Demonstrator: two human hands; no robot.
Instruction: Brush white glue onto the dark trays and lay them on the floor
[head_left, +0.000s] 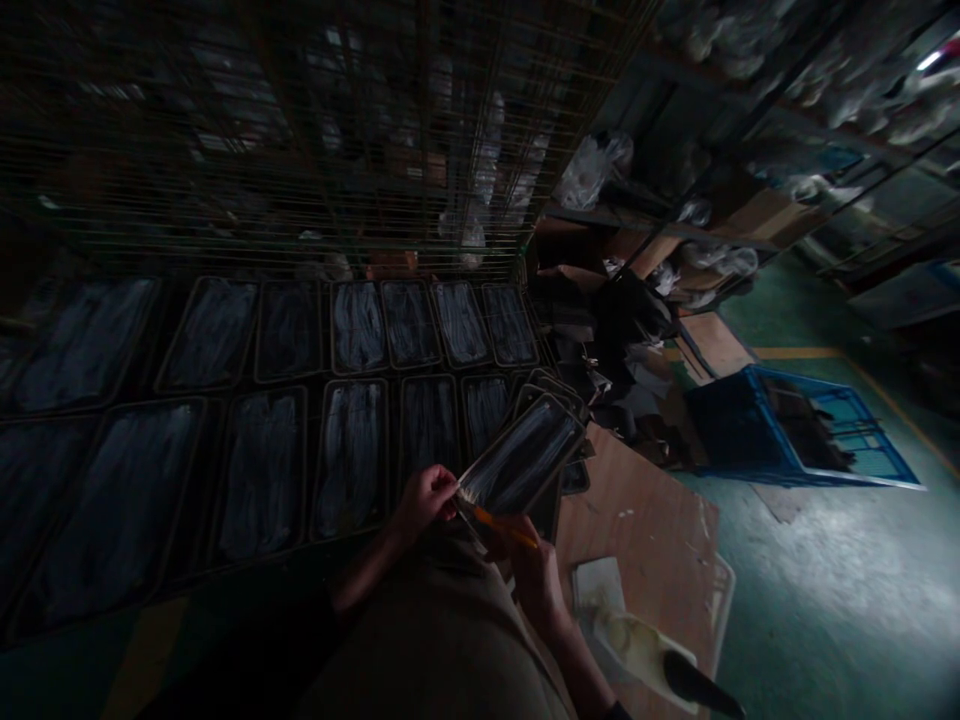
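My left hand [426,500] pinches the near corner of a dark rectangular panel [525,455] streaked with whitish coating, tilted up in front of me. My right hand [525,570] is closed round a small brush with an orange handle [504,524]; its bristle end touches the panel's near edge. Under the panel lies a stack of similar panels [551,390]. Several coated panels [349,455] are laid out in rows on a surface to my left.
A wire mesh rack [300,130] rises behind the rows. A cardboard sheet [645,520] lies at my right with a pale container of whitish paste [637,645] on it. A blue plastic crate [795,425], cartons and bagged goods on shelves stand at right on the green floor.
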